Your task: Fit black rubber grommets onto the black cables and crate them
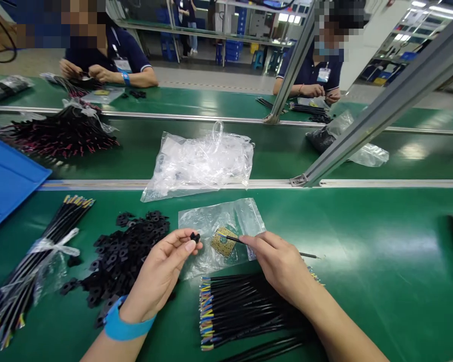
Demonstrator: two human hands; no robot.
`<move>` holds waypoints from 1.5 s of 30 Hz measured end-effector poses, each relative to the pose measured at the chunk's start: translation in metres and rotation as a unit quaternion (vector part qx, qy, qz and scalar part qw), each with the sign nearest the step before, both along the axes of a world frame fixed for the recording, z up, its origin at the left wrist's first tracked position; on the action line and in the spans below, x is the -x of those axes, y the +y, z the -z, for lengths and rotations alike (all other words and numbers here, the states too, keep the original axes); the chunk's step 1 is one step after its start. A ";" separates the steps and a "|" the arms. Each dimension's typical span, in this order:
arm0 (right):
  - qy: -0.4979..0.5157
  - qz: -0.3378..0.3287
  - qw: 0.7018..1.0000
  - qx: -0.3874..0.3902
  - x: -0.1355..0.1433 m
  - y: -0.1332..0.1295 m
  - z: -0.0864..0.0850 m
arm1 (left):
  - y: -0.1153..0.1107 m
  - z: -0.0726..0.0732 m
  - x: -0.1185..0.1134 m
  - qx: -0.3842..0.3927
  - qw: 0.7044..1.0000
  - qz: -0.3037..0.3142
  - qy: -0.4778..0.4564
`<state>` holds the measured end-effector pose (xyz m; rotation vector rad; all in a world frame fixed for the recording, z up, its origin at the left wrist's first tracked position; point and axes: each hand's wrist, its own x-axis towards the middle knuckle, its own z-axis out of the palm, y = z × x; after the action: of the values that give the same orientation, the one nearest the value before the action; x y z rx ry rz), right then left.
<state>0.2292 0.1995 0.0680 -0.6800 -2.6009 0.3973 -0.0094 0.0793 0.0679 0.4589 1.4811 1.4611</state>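
My left hand [173,256], with a blue band at the wrist, pinches a small black plastic part [195,237] between thumb and fingertips. In my right hand [277,259] is a black cable [234,239] with thin coloured wires at its left end, pointing toward the black part but apart from it. Below that cable end, a yellowish speckled sponge [223,242] lies on a clear plastic bag [196,221]. A pile of the same sort of black parts [124,256] spreads left of my left hand. Under my right forearm lie many cut black cables [241,311] side by side.
A tied cable bundle [33,271] and a blue bin [11,181] are at left. Beyond the rail lies a bag of clear plastic [207,158]. A metal post [362,115] slants up at right. Two people [113,55] work across the bench.
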 end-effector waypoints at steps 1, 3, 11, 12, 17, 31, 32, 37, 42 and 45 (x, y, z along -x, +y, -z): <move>0.044 -0.002 0.999 0.010 0.000 -0.003 -0.003 | 0.000 -0.002 -0.001 -0.005 1.000 -0.001 -0.029; 0.108 -0.004 0.994 0.017 0.002 -0.010 -0.010 | 0.000 -0.007 -0.003 -0.018 0.997 0.010 -0.074; 0.174 -0.045 0.980 0.091 0.005 -0.021 -0.021 | -0.003 -0.012 -0.011 -0.030 0.988 0.065 -0.135; 0.175 -0.046 0.979 0.096 0.005 -0.021 -0.021 | -0.004 -0.012 -0.011 -0.025 0.988 0.067 -0.137; 0.163 -0.032 0.981 0.102 0.005 -0.022 -0.018 | -0.005 -0.015 -0.013 -0.013 0.988 0.065 -0.139; 0.107 -0.097 0.968 -0.203 -0.005 -0.029 -0.027 | -0.008 -0.007 -0.008 0.050 0.994 0.072 0.070; 0.111 -0.103 0.968 -0.200 -0.005 -0.028 -0.027 | -0.008 -0.005 -0.008 0.049 0.994 0.075 0.067; 0.128 -0.076 0.975 -0.166 -0.004 -0.025 -0.020 | -0.007 0.001 -0.007 0.036 0.994 0.092 0.044; 0.144 -0.062 0.979 -0.126 -0.002 -0.025 -0.010 | -0.008 0.002 -0.017 0.018 0.990 0.142 0.004; 0.141 -0.080 0.979 -0.126 0.001 -0.028 -0.008 | -0.009 0.002 -0.021 0.007 0.992 0.121 0.020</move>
<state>0.2279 0.1711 0.0758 -0.3055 -2.3836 0.1900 0.0120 0.0701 0.0656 0.6381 1.4129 1.2561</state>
